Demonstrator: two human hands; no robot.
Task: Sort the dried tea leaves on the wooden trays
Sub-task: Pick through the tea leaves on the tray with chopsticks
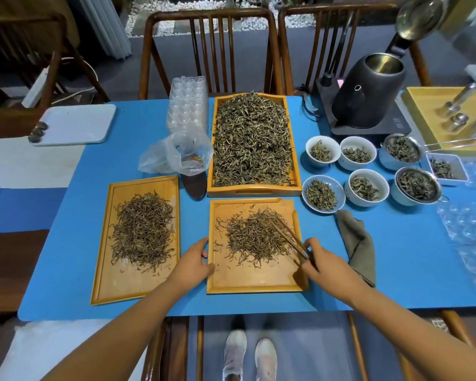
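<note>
Near centre tray (254, 281): loose heap of dried tea leaves (254, 236), thin brown strands, spread over its middle and far half; near strip of the tray mostly bare.
Left tray (107, 281): second heap of similar strands (142, 232), just beside the near centre tray, apart from it.
Far tray (252, 190), deep, with handle slot: filled edge to edge with greener, coarser leaf (252, 138).

Right hand (327, 264) at the near centre tray's right edge. Grip pressed together around a pair of dark chopsticks (289, 235); the sticks run up-left from the fingers, their tips lying on the right side of the heap. Whether a strand is caught between the tips, cannot tell.
Left hand (194, 261) at the tray's left edge, fingers spread and curled, thumb touching the rim; holds nothing.

Right of the trays: white bowls (366, 188) and a metal strainer (416, 184), each with a small portion of leaf. Clear plastic bag (176, 155) left of the far tray, a few golden strands inside. Grey cloth (359, 243) near the right hand. Black kettle (368, 92) far right. All on the blue worktop (66, 243).
</note>
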